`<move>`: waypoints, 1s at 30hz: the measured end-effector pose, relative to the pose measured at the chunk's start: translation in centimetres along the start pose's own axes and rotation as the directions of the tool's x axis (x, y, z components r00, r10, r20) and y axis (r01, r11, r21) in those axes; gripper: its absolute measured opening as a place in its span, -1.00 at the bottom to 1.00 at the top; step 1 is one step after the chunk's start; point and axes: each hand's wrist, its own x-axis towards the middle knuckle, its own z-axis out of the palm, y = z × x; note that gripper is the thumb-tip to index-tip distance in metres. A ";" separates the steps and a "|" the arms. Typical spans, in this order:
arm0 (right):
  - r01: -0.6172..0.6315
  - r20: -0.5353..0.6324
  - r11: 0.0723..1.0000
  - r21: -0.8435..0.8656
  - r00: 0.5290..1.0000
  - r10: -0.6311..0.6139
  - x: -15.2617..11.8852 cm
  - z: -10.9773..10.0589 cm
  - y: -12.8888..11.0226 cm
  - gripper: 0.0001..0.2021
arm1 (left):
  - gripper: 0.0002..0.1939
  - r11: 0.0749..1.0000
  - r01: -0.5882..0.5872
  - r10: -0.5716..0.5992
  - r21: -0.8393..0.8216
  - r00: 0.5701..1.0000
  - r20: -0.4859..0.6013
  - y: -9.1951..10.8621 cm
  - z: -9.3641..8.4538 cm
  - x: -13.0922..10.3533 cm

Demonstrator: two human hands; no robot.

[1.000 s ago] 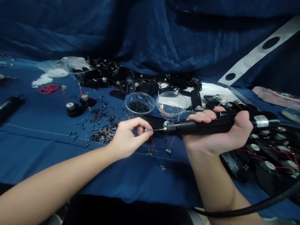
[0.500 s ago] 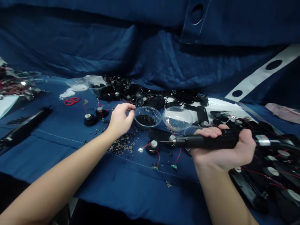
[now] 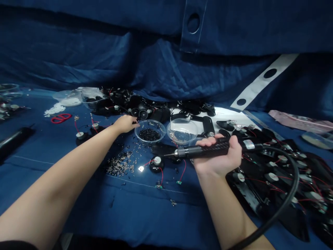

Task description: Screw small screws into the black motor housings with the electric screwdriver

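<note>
My right hand (image 3: 221,158) is wrapped round a black electric screwdriver (image 3: 205,150), palm up. Its thin bit points left, above a small round black part with a silver motor and red wires (image 3: 156,162). My left hand (image 3: 126,124) reaches to the left rim of a clear bowl of black screws (image 3: 149,134). A gap shows between its thumb and fingers, with black parts just behind them. To the right of that bowl stands a second clear bowl (image 3: 182,132) with a few small pieces. Loose screws (image 3: 122,163) lie scattered in front of the bowls.
Red-handled scissors (image 3: 61,118) and white pieces (image 3: 54,109) lie at the left. Black housings (image 3: 119,100) are heaped along the back. Many wired black parts (image 3: 273,177) crowd the right side. A black cable (image 3: 291,194) loops from the screwdriver past my right forearm.
The view has swung to the right, so the table things sit further left. My left hand has come up to the screw bowl's rim. My right hand still grips the screwdriver.
</note>
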 end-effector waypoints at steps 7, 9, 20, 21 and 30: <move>-0.009 -0.018 1.000 0.015 1.000 0.010 0.0 0.4 -0.2 -0.64 | -0.60 0.958 0.088 -0.190 -0.274 0.908 -0.374 1.3 -1.7 -0.7; -0.015 -0.009 1.000 0.004 1.000 0.015 -0.2 0.6 -0.2 -0.62 | -0.51 0.914 0.041 -0.254 -0.403 0.832 -0.492 2.2 -3.3 -0.8; -0.056 0.030 0.998 0.027 0.998 0.055 -0.4 0.5 -0.5 -0.64 | -0.63 0.953 -0.013 0.148 -0.303 0.892 0.428 9.7 -6.4 -12.6; -0.055 0.026 0.998 0.039 0.998 0.054 -0.2 0.5 -0.5 -0.62 | -0.63 0.955 -0.043 0.186 -0.294 0.858 0.478 10.2 -5.4 -13.3; -0.052 -0.032 0.996 0.069 0.998 0.054 0.3 0.7 -0.9 -0.58 | -0.61 0.911 -0.024 0.285 -0.413 0.760 0.584 11.1 -2.5 -14.9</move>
